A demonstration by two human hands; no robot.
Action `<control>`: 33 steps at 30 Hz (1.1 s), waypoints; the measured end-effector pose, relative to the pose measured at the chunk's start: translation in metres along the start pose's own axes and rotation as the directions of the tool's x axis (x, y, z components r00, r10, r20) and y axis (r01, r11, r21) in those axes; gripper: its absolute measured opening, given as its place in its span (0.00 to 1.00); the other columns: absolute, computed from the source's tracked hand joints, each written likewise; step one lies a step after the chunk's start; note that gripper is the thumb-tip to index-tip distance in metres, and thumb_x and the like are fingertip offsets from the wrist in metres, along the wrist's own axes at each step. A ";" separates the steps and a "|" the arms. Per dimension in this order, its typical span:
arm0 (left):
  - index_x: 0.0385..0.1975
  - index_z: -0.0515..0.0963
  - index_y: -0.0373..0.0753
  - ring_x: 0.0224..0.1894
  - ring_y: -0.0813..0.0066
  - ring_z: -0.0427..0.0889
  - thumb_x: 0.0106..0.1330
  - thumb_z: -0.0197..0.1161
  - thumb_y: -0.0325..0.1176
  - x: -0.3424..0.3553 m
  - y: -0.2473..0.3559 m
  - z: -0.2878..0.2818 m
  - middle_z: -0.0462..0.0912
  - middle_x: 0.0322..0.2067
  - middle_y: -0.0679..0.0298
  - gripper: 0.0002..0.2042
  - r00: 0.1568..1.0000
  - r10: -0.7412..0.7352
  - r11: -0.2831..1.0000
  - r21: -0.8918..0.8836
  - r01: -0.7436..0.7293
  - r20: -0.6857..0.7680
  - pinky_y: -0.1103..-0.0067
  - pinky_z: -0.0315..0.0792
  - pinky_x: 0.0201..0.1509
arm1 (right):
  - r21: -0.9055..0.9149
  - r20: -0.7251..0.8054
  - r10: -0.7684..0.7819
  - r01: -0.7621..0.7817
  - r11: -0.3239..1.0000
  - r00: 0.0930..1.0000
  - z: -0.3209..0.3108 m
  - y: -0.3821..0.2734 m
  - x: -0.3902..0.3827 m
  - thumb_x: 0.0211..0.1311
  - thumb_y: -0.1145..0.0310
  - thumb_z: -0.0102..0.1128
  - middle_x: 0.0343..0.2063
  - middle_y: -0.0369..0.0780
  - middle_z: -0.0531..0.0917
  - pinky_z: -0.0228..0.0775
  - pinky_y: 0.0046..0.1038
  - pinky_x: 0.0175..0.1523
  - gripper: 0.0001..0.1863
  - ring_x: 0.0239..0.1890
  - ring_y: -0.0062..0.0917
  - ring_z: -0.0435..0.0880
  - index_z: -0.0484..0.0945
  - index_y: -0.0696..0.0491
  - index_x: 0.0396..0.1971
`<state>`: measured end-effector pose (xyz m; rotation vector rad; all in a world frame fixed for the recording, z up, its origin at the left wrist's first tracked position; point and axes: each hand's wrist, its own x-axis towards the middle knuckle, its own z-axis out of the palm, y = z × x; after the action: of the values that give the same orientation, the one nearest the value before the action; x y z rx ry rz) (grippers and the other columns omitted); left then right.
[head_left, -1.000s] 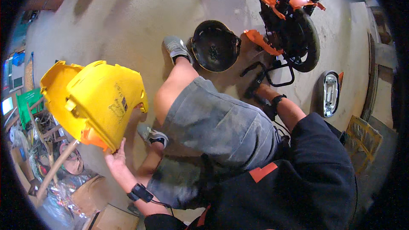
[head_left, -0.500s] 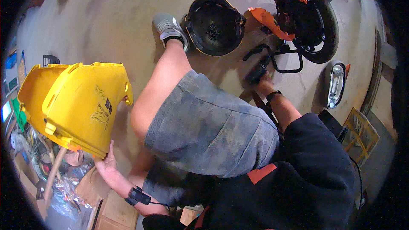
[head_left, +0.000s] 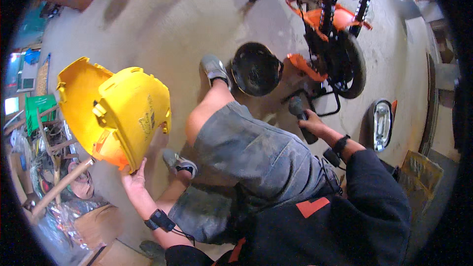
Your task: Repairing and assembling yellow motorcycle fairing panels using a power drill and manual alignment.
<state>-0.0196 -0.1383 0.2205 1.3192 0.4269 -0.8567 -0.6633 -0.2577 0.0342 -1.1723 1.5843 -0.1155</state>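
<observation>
My left hand (head_left: pixel 134 176) grips the lower edge of a yellow plastic shell (head_left: pixel 139 111), which it holds up off the floor, tilted, to the left of my knees. The shell is hollow, with tabs along its rim and dark markings on its outer side. An orange piece (head_left: pixel 109 150) shows at its lower edge. In my right hand (head_left: pixel 313 122) is a dark, stick-shaped tool (head_left: pixel 297 107) with a rounded greyish head, beyond my right thigh; its exact kind cannot be made out. The fingers are wrapped round its middle.
A black round tub (head_left: pixel 256 71) stands on the floor beside my shoe (head_left: pixel 215 67). Behind it is a motorbike (head_left: pixel 342 51) with orange parts. A white-and-black oblong part (head_left: pixel 382 125) lies at right. Cardboard (head_left: pixel 101 224), a wooden pole (head_left: pixel 64 187) and clutter fill the left.
The view has shifted, showing more of the motorbike. My right hand has lifted the dark tool from near the black frame toward me. The yellow shell stays in my left hand, turned slightly.
</observation>
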 end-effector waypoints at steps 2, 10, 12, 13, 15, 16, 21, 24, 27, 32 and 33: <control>0.52 0.63 0.26 0.53 0.41 0.71 0.56 0.49 0.23 -0.018 -0.011 0.020 0.69 0.51 0.43 0.21 0.999 0.040 0.999 0.008 -0.040 -0.013 0.46 0.69 0.54 | 0.234 0.165 -0.065 0.025 0.972 0.984 -0.033 -0.074 -0.037 0.42 0.60 0.66 0.34 0.38 0.77 0.69 0.26 0.43 0.32 0.35 0.22 0.76 0.70 0.59 0.48; 0.52 0.65 0.29 0.56 0.47 0.69 0.64 0.49 0.34 -0.019 -0.002 0.006 0.67 0.55 0.48 0.20 0.978 0.110 0.994 -0.029 -0.107 0.174 0.49 0.67 0.57 | 0.731 0.172 -0.875 0.537 0.421 0.452 -0.085 -0.304 -0.175 0.41 0.62 0.70 0.36 0.40 0.77 0.72 0.30 0.41 0.36 0.34 0.27 0.78 0.66 0.56 0.52; 0.51 0.66 0.30 0.55 0.48 0.70 0.63 0.48 0.34 0.009 -0.020 -0.014 0.68 0.54 0.49 0.19 0.969 0.144 0.989 -0.052 -0.137 0.201 0.50 0.68 0.56 | 0.674 0.025 -0.880 0.642 0.365 0.474 -0.052 -0.334 -0.198 0.45 0.57 0.68 0.39 0.42 0.74 0.72 0.30 0.39 0.38 0.33 0.26 0.78 0.64 0.58 0.54; 0.53 0.65 0.35 0.51 0.54 0.74 0.63 0.51 0.36 0.019 -0.039 -0.021 0.72 0.49 0.54 0.20 0.923 0.211 0.976 -0.027 -0.214 0.322 0.56 0.73 0.53 | 0.634 0.015 -0.900 0.692 0.345 0.435 -0.037 -0.346 -0.201 0.45 0.57 0.68 0.46 0.43 0.71 0.73 0.30 0.39 0.38 0.33 0.26 0.77 0.63 0.59 0.55; 0.54 0.66 0.38 0.48 0.58 0.76 0.63 0.49 0.35 -0.015 -0.062 0.002 0.73 0.48 0.55 0.19 0.856 0.364 0.930 -0.094 -0.356 0.366 0.58 0.76 0.49 | 0.660 0.029 -0.912 0.678 0.325 0.408 -0.008 -0.359 -0.207 0.47 0.56 0.66 0.52 0.45 0.68 0.73 0.31 0.37 0.36 0.32 0.25 0.76 0.64 0.60 0.53; 0.56 0.62 0.36 0.53 0.53 0.73 0.63 0.50 0.37 -0.014 -0.075 0.015 0.70 0.52 0.54 0.21 0.887 0.321 0.946 -0.058 -0.320 0.331 0.52 0.73 0.51 | 0.664 0.031 -0.919 0.679 0.313 0.393 0.003 -0.364 -0.210 0.49 0.56 0.65 0.55 0.46 0.66 0.73 0.31 0.36 0.35 0.32 0.25 0.76 0.65 0.60 0.53; 0.53 0.65 0.40 0.45 0.56 0.79 0.58 0.59 0.32 -0.041 -0.027 0.018 0.73 0.48 0.57 0.22 0.950 0.307 0.948 0.071 -0.310 0.056 0.54 0.77 0.41 | 0.697 0.015 -0.897 0.639 0.326 0.441 0.064 -0.389 -0.235 0.47 0.48 0.65 0.45 0.45 0.74 0.74 0.29 0.34 0.39 0.29 0.27 0.79 0.66 0.61 0.53; 0.41 0.74 0.31 0.32 0.65 0.83 0.54 0.52 0.24 -0.057 -0.026 0.018 0.80 0.35 0.57 0.14 0.931 0.366 0.922 0.129 -0.364 0.013 0.70 0.79 0.27 | 0.610 -0.015 -0.907 0.723 0.325 0.420 0.082 -0.398 -0.237 0.47 0.46 0.66 0.51 0.47 0.73 0.77 0.32 0.37 0.41 0.33 0.32 0.82 0.66 0.61 0.54; 0.34 0.77 0.29 0.29 0.68 0.82 0.51 0.52 0.22 -0.058 -0.025 0.008 0.80 0.30 0.58 0.11 0.902 0.431 0.895 0.148 -0.422 -0.033 0.75 0.77 0.28 | 0.667 0.042 -0.917 0.672 0.321 0.397 0.099 -0.414 -0.240 0.51 0.47 0.63 0.55 0.49 0.69 0.78 0.40 0.44 0.41 0.45 0.41 0.80 0.62 0.60 0.57; 0.27 0.78 0.27 0.25 0.72 0.80 0.47 0.51 0.22 -0.056 -0.031 0.009 0.80 0.23 0.59 0.10 0.875 0.481 0.847 0.233 -0.478 0.049 0.76 0.70 0.29 | 0.716 -0.061 -0.946 0.674 0.181 0.319 0.113 -0.430 -0.223 0.60 0.54 0.53 0.61 0.50 0.62 0.77 0.32 0.46 0.37 0.56 0.43 0.72 0.53 0.57 0.64; 0.27 0.78 0.27 0.25 0.71 0.80 0.47 0.51 0.22 -0.056 -0.031 0.010 0.80 0.23 0.59 0.10 0.879 0.475 0.841 0.272 -0.467 0.039 0.76 0.70 0.29 | 0.727 -0.067 -0.941 0.662 0.183 0.332 0.112 -0.432 -0.224 0.60 0.54 0.52 0.61 0.49 0.62 0.78 0.31 0.44 0.36 0.56 0.42 0.72 0.53 0.57 0.64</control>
<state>-0.0803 -0.1317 0.2421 1.6067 -0.0095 -0.4873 -0.3335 -0.2609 0.4089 -1.2337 0.2230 -1.0333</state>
